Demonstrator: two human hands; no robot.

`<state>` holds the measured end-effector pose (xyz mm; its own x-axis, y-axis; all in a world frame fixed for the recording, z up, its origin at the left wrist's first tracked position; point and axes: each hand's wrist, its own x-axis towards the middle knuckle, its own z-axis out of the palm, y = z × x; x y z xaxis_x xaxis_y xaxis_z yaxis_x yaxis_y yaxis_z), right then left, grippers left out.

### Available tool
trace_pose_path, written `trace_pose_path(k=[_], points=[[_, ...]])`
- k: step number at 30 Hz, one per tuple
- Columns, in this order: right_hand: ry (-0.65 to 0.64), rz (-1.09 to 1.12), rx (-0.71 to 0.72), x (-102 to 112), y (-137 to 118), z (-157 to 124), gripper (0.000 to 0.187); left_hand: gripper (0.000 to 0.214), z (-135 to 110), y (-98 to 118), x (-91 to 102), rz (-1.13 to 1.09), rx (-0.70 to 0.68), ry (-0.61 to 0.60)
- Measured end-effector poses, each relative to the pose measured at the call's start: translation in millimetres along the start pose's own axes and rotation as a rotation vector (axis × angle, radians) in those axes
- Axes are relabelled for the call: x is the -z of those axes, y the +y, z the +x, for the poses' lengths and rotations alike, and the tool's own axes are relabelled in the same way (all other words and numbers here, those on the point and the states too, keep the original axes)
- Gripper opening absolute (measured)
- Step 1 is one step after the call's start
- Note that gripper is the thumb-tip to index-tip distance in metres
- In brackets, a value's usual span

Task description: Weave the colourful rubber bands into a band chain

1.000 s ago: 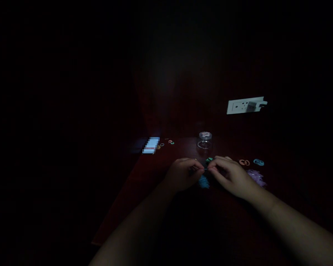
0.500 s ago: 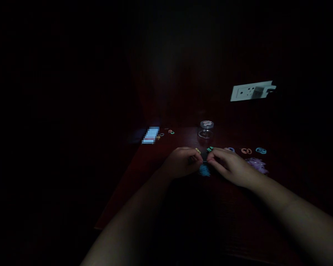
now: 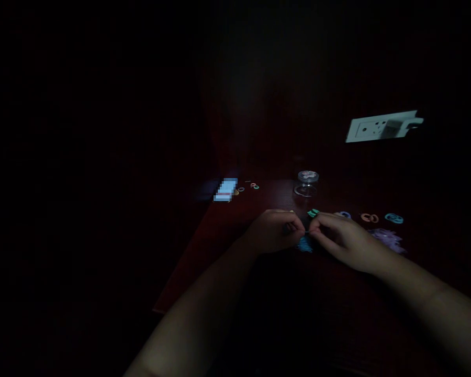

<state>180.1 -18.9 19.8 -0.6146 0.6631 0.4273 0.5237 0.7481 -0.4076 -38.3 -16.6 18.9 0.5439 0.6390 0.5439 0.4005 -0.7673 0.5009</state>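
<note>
Left hand (image 3: 277, 230) and right hand (image 3: 347, 238) pinch thin strand (image 3: 307, 232) between them, fingertips close. Blue pile (image 3: 305, 245) shows just below strand, on bench (image 3: 192, 262); purple pile (image 3: 388, 241) beside right hand; lidded jar (image 3: 306, 184) beyond.

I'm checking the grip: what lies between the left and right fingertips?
In the head view, a thin bluish strand runs between left hand and right hand.

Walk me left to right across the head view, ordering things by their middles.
Lit screen → pink and green rings → left hand → clear jar → right hand → orange rings → blue rings.
</note>
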Motion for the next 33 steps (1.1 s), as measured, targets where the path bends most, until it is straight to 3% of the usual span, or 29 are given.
trace_pose_path(k=[12, 20, 23, 26, 33], points=[[-0.018, -0.05, -0.024, 8, 8, -1, 0.022, 0.003, 0, -6, 4.7, 0.024, 0.018, 0.015], [0.086, -0.01, -0.191, 23, 18, -4, 0.024, 0.003, 2, -7, 7.5, 0.006, 0.048, 0.069], [0.108, 0.0, -0.117, 16, 13, -3, 0.024, 0.004, 2, -7, 4.2, -0.006, 0.03, 0.055], [0.04, -0.014, -0.013, 7, 4, -1, 0.018, 0.004, 1, -7, -0.1, -0.017, 0.011, 0.039], [0.016, 0.025, -0.02, 2, 2, 0, 0.018, 0.004, 1, -8, -2.1, -0.025, 0.0, 0.043]])
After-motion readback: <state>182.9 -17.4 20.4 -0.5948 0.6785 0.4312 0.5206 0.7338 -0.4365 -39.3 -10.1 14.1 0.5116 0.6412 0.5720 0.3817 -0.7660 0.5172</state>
